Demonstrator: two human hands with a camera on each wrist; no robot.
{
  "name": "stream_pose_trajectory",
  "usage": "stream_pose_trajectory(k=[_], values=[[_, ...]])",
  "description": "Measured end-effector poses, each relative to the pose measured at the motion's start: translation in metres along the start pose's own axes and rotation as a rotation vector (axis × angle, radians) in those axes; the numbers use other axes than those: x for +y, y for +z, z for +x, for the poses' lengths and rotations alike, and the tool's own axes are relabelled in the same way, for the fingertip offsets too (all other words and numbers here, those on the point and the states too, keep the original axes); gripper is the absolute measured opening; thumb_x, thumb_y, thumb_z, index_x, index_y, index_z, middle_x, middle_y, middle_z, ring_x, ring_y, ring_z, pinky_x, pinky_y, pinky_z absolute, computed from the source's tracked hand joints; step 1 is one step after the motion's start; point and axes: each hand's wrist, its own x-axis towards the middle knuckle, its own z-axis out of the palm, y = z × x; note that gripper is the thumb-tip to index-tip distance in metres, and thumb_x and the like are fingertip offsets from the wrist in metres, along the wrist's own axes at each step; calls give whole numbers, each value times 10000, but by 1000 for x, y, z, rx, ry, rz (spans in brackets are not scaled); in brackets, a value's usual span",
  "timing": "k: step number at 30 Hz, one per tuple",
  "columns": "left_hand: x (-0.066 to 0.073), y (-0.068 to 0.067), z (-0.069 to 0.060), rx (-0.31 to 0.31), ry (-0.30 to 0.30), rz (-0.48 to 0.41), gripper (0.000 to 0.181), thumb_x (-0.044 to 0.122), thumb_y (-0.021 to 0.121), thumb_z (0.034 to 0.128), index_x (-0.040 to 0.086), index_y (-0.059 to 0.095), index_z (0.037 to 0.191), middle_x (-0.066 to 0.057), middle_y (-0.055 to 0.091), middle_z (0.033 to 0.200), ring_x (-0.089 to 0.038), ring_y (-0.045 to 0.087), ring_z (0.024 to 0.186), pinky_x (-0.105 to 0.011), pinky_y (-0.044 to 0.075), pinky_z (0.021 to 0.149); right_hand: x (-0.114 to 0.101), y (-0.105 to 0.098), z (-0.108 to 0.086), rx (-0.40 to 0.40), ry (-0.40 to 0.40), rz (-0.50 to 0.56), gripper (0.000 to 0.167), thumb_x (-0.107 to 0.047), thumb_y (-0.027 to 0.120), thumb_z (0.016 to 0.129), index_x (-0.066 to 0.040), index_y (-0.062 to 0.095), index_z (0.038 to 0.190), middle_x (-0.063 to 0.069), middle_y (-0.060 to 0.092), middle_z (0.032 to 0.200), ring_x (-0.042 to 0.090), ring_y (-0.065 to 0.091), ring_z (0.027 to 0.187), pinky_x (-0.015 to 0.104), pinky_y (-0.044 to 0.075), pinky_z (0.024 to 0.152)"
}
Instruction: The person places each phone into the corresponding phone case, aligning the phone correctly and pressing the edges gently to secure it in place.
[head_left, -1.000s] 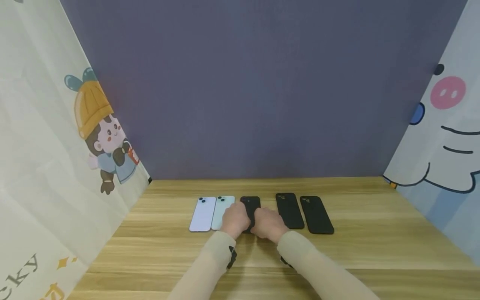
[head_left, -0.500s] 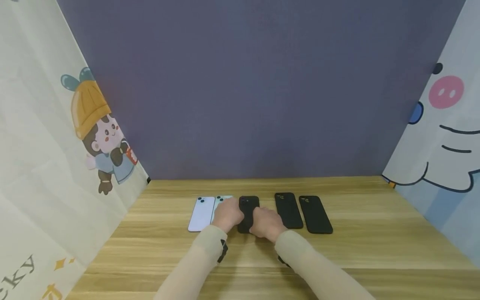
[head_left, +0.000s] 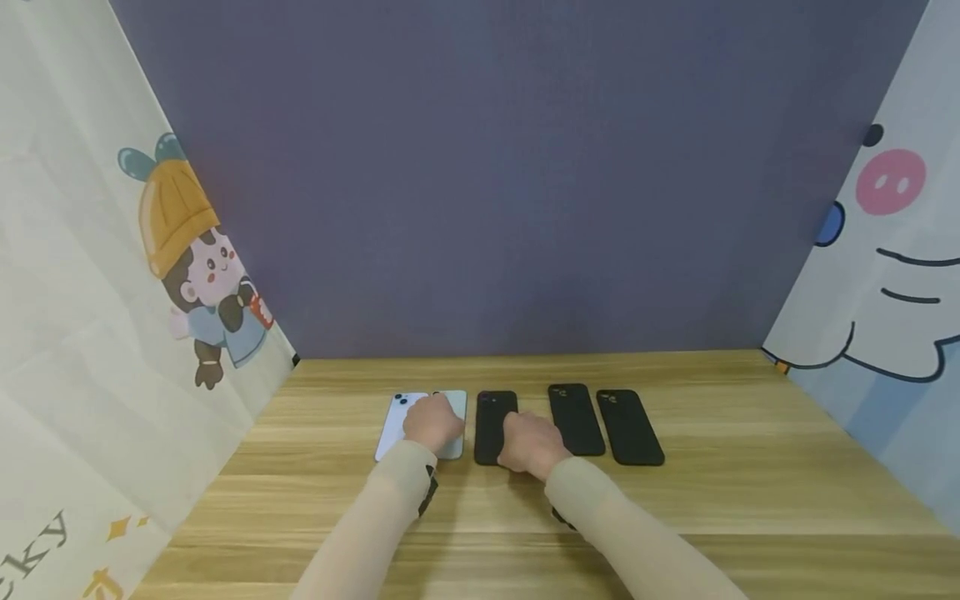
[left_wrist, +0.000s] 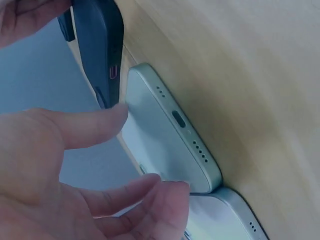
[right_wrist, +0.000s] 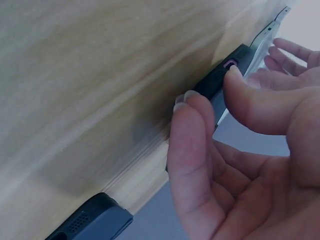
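My left hand [head_left: 433, 423] is over the mint phone [head_left: 453, 446] and partly covers the lilac phone [head_left: 391, 433]. In the left wrist view, the thumb of my left hand [left_wrist: 155, 152] is by one long side of the mint phone [left_wrist: 155, 135], and its bent fingers are near the other. My right hand [head_left: 531, 444] is at the lower right side of the middle black phone [head_left: 491, 425]. In the right wrist view, the thumb of my right hand [right_wrist: 210, 92] overlaps that phone's port end, with the fingertips by its corner; contact is unclear.
Two more black phones, one [head_left: 576, 421] nearer and one [head_left: 632, 429] farther right, lie right of my right hand. All the phones lie flat on the wooden table [head_left: 337, 500]. A dark panel [head_left: 480, 183] stands behind, with printed sheets at both sides.
My left hand has moved left from the middle black phone to the mint phone. My right hand stays beside the black phone, which is now more visible.
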Motion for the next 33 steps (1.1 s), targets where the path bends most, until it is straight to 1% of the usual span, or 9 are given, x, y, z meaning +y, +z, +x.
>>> stream_pose_trajectory(k=[4,7,10,13,20,27,31,33], values=[[-1,-2,1,0,-5,37,495,217,820,768,-78,690,1144,-192,685,934,-298,618,819,-441,567,721,0,-1,1,-8,5,0,325,-208,858,804,-22,712,1027,104,676,905,228,570,684,398,523,613],[-1,-3,2,-4,-7,54,548,239,849,751,-74,682,1169,-188,687,946,-304,626,847,-437,568,751,1,-2,1,-9,7,4,324,-211,857,804,-24,714,1027,98,678,897,228,571,684,395,518,609],[0,-3,3,-3,-10,57,568,265,879,739,-61,688,1163,-184,692,952,-312,638,865,-440,571,763,1,-3,1,-6,11,9,307,-213,854,808,-32,719,1014,94,683,902,229,572,690,397,518,613],[0,-4,4,-8,-18,52,589,283,899,733,-41,693,1180,-182,703,983,-315,647,887,-437,570,771,1,-2,1,-7,16,7,324,-223,854,810,-29,714,1028,101,683,918,233,573,700,407,526,627],[-3,-1,9,-36,-55,46,566,313,913,732,-22,710,1141,-165,705,981,-288,646,857,-412,566,733,1,-2,2,-11,20,11,391,-240,861,805,-21,694,1082,101,668,935,244,574,729,424,529,655],[-3,0,10,-52,-73,89,603,351,895,748,-12,699,1187,-161,696,967,-266,625,828,-399,554,730,1,-1,1,-6,18,15,293,-221,859,803,-49,713,990,87,661,899,240,569,706,423,526,639],[-4,1,11,-50,-81,75,670,345,906,734,-11,673,1251,-176,696,989,-276,632,838,-402,556,735,0,-1,1,2,16,8,302,-216,861,799,-44,714,999,109,671,934,244,570,716,453,540,673],[-4,0,11,-48,-81,69,671,340,911,729,-13,673,1249,-177,697,986,-279,634,840,-404,556,738,0,0,1,2,15,10,295,-211,859,801,-44,716,997,110,672,939,244,570,717,456,540,681]])
